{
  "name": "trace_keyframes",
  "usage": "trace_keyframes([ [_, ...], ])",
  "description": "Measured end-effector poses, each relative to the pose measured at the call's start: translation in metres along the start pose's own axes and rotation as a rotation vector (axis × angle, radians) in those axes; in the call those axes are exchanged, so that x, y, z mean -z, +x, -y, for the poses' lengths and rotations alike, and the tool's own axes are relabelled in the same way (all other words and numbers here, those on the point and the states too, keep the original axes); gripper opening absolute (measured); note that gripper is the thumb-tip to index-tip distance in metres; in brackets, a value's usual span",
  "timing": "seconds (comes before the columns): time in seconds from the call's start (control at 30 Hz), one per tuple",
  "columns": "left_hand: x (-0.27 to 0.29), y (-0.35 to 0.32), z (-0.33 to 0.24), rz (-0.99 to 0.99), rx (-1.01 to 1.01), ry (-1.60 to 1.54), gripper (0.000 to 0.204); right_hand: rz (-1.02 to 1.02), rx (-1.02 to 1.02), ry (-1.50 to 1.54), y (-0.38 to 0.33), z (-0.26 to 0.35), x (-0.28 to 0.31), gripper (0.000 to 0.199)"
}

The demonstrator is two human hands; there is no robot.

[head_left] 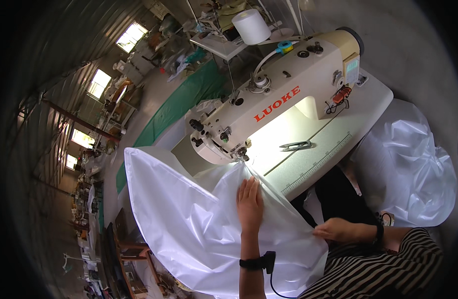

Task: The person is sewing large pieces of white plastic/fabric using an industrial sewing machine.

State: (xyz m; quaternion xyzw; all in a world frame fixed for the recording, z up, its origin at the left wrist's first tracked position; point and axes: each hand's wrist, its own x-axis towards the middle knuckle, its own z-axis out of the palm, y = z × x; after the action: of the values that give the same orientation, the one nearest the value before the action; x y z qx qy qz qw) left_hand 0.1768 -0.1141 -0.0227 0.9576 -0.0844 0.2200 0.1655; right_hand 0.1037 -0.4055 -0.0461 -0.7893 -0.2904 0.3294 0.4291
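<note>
A large sheet of shiny white fabric drapes from the needle area of a sewing machine down over my lap. My left hand lies on it with fingers stretched forward, just in front of the presser foot. Farther right, my right hand is closed on the fabric's edge, its thumb and fingers pressed together. The cloth is bunched where it meets the needle, and the stitching point itself is too small to make out. A pair of thread snips rests on the lit machine bed.
A white thread cone stands behind the machine. More white fabric is heaped to the right of the table. Green sheeting runs along the floor at the far left. A wooden stool stands at lower left.
</note>
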Motion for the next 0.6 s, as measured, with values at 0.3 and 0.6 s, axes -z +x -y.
trace_keyframes([
  [0.3,-0.004,-0.007,0.002,-0.051,0.010,0.045,0.023,-0.827,0.465,-0.589,0.154,0.044,0.055,0.023],
  [0.6,0.000,-0.008,0.000,-0.025,0.048,0.022,0.025,-0.590,0.104,-0.736,0.245,0.079,0.078,0.013],
])
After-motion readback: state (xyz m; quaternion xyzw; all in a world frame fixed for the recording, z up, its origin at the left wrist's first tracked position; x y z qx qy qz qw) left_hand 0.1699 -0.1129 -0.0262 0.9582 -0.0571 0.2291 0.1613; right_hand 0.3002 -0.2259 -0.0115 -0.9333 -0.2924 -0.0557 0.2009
